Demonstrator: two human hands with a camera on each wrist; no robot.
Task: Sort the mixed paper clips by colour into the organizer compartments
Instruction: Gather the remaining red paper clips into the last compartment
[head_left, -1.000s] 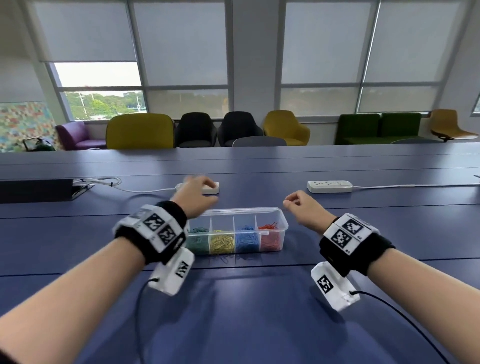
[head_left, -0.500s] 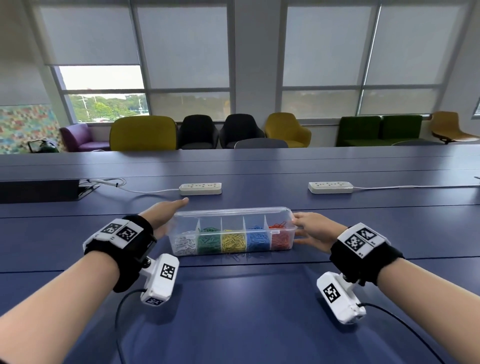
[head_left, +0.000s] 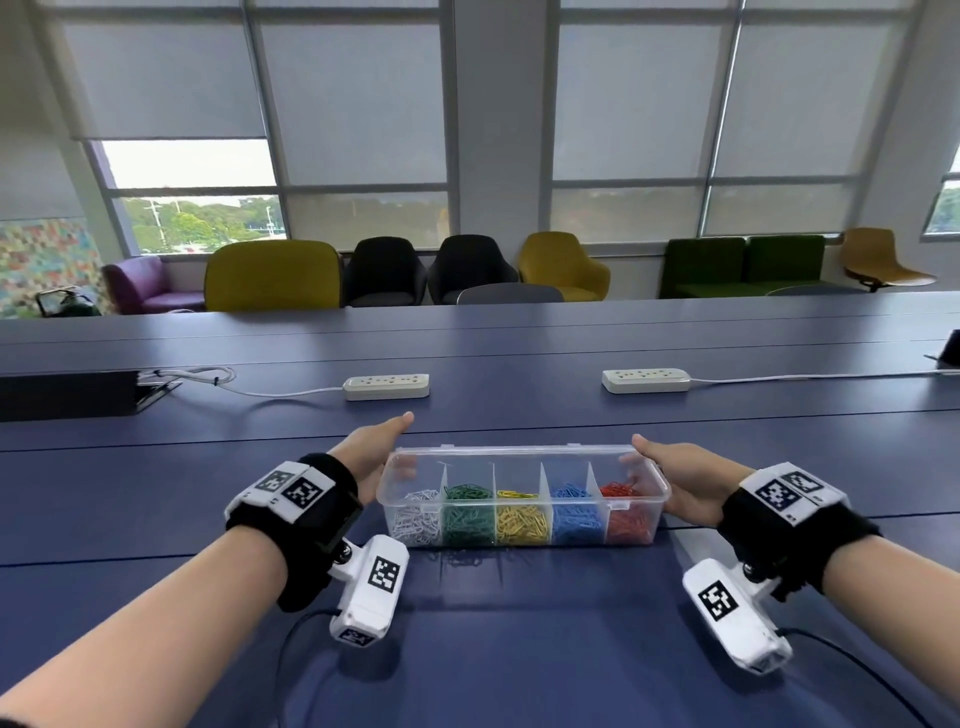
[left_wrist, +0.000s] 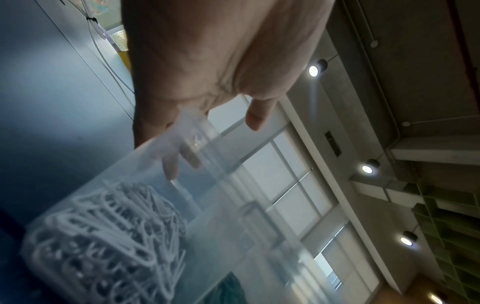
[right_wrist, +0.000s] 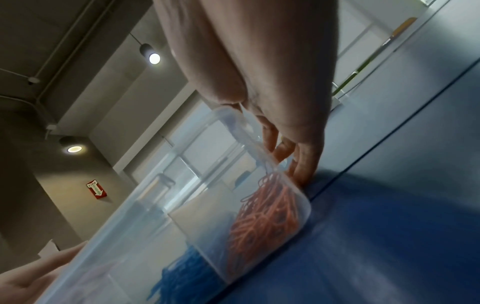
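Observation:
A clear plastic organizer stands on the blue table, its five compartments holding white, green, yellow, blue and red paper clips. My left hand lies flat against its left end; the left wrist view shows straight fingers behind the organizer wall near the white clips, thumb free above. My right hand grips the right end, thumb on the rim. In the right wrist view its fingers wrap the end wall beside the red clips.
Two white power strips lie farther back on the table with cables running outward. A black cable box sits at the far left. Chairs line the table's far side. Bare blue tabletop stretches in front of the organizer.
Both hands came down from above the table to the organizer's two ends. The organizer has since slid nearer to me and a little to the right.

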